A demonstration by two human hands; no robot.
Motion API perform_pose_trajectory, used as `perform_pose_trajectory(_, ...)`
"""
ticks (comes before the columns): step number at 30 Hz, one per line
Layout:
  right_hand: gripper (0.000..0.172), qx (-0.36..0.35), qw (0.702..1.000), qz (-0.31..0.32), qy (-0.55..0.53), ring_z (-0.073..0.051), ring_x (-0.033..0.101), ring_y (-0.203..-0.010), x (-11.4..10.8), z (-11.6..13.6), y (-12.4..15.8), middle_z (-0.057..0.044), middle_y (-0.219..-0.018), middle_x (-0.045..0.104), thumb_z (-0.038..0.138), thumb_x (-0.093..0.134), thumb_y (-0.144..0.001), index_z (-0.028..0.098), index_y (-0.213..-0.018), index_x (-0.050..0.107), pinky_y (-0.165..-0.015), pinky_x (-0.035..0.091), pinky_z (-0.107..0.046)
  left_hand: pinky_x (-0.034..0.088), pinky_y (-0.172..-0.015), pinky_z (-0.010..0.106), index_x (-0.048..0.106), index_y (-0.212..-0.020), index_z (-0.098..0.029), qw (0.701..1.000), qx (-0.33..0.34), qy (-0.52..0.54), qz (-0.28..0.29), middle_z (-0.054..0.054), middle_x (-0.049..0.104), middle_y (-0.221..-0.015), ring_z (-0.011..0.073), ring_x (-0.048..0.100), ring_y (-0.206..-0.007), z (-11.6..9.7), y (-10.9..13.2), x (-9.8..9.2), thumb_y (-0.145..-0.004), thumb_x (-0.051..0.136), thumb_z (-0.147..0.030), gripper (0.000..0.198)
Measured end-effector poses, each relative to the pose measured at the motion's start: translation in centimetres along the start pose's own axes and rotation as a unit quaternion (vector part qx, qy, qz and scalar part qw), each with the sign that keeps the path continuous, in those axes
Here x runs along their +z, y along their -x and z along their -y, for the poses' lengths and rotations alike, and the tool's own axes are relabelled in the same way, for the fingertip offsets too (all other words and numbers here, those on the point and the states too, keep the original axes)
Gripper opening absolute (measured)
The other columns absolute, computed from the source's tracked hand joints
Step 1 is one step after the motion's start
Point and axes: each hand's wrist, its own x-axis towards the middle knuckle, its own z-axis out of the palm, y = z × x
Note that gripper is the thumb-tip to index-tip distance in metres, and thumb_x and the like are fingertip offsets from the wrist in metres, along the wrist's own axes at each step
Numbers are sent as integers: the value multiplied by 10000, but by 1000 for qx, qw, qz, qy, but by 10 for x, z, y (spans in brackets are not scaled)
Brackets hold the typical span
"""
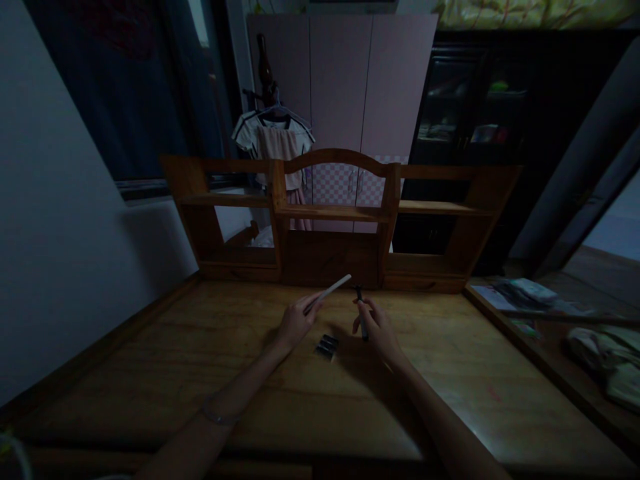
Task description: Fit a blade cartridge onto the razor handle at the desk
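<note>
My left hand (296, 321) is closed around a slim pale stick (334, 288), which slants up to the right above the table; its exact kind is unclear. Across from it, my right hand (379, 328) grips a short dark and grey handle with a small T-shaped head, which looks like a razor (363, 319). The two held things are apart. Between and slightly below the hands, a small pack of several dark pieces (327, 347) lies flat on the wooden tabletop (240, 373). Dim light hides the finer details.
A wooden shelf unit (336, 213) stands along the table's far edge. White wall (60, 220) borders the left side. To the right, a lower surface holds plastic-looking packets (530, 293) and a pale bag or cloth (607, 363). Behind are pink cupboards (340, 87) and hanging clothes (275, 137).
</note>
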Motion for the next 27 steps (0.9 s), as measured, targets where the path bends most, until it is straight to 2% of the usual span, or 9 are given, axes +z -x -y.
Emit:
perform_pose_trajectory(7, 431, 6, 1000, -1, 9, -140, 530, -452, 0, -3, 0, 6, -527, 578, 538, 360, -892, 169, -1031, 532, -427, 376, -215, 499, -871, 327, 613, -1129, -223, 1000, -14, -8, -21, 49, 665, -1090, 197, 623, -995, 9, -1, 1, -866, 492, -346, 314)
perform_pose_trajectory(27, 366, -1, 1000, 9, -10, -137, 518, -431, 3, -9, 0, 31, -516, 544, 518, 381, -891, 190, -1004, 498, -403, 362, -210, 477, -911, 328, 604, -1141, -225, 1000, 5, 1, -29, 39, 649, -1124, 188, 603, -1035, -2, 0, 0, -874, 481, -321, 310)
